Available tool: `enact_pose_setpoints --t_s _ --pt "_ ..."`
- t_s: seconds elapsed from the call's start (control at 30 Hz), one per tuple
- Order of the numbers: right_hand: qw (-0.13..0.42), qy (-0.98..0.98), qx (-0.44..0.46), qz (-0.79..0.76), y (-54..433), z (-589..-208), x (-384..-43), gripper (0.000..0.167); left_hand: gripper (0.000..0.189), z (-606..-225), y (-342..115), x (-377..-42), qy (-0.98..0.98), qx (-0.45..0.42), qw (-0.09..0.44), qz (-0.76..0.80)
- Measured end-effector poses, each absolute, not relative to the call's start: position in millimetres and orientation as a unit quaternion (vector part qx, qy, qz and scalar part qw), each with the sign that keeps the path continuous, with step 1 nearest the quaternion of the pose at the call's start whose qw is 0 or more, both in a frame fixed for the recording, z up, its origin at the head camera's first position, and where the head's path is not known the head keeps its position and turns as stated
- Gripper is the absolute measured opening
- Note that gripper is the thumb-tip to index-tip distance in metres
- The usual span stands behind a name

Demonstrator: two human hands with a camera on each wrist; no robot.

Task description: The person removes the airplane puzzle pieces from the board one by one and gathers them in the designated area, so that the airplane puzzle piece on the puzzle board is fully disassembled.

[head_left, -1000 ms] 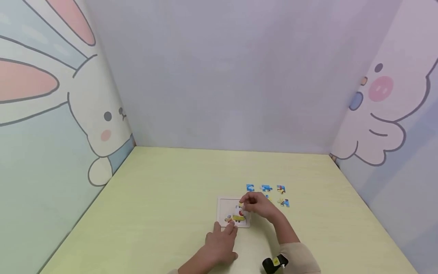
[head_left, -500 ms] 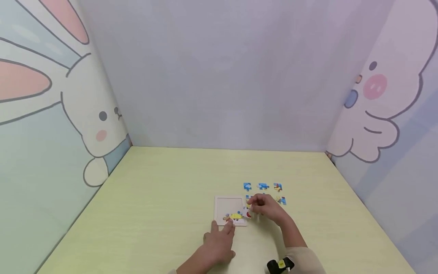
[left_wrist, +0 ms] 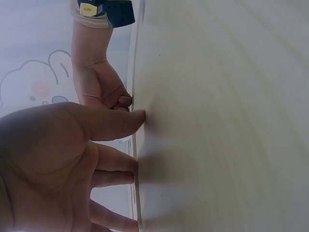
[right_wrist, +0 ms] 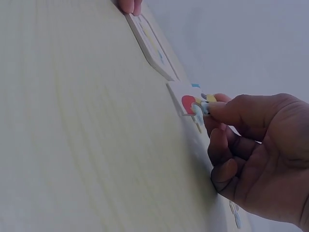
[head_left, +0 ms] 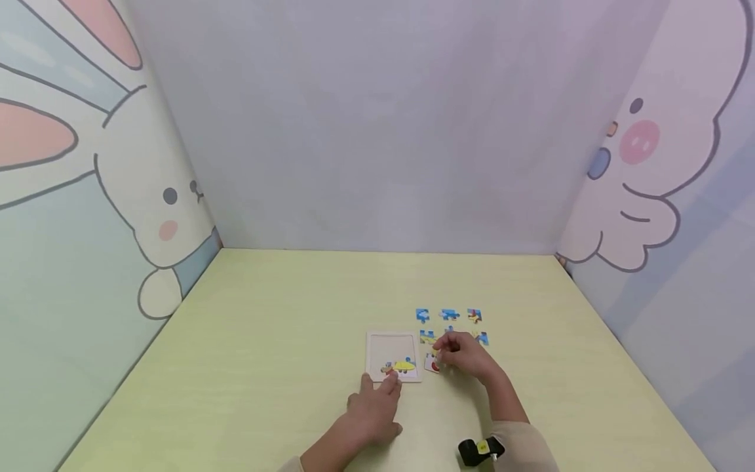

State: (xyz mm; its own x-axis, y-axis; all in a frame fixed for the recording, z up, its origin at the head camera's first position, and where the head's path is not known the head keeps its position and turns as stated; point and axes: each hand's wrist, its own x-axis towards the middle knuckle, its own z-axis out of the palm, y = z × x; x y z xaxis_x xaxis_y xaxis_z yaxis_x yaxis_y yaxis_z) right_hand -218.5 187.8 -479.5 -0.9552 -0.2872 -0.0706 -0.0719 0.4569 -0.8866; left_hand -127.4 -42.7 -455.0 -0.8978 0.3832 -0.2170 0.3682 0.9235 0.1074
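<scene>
My right hand pinches a white jigsaw piece with a red patch between thumb and forefinger. In the head view this piece sits just to the right of a pale square puzzle tray; the right wrist view has it tilted, close to the table. My left hand rests its extended fingertips on the tray's near edge, thumb spread to the side. Inside the tray, along its bottom right, lie joined puzzle pieces with yellow and blue print. My left fingers partly cover that corner.
Beyond my right hand, loose blue puzzle pieces lie in rows on the pale yellow table; my right hand hides some. A grey wall stands at the back, with cartoon-printed side walls left and right.
My right hand has carried the red-and-white jigsaw piece out of the tray toward the right. The left hand stays on the tray's near edge. The head view has shifted slightly.
</scene>
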Motion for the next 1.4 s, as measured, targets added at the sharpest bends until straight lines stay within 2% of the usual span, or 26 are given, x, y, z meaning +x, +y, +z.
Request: enact_pose_setpoints --t_s 0.33,1.07,1.4 --pt "0.077 0.873 -0.106 -0.469 181 -483 -222 0.007 0.068 -453 -45 -126 0.973 0.192 0.117 0.048" --pt "0.078 0.875 -0.094 -0.47 180 -479 -218 0.011 0.065 -451 -48 -125 0.969 0.2 0.129 0.069" --pt "0.077 0.873 -0.114 -0.468 175 -468 -226 0.013 0.062 -449 -32 -126 0.971 0.228 0.069 0.025"
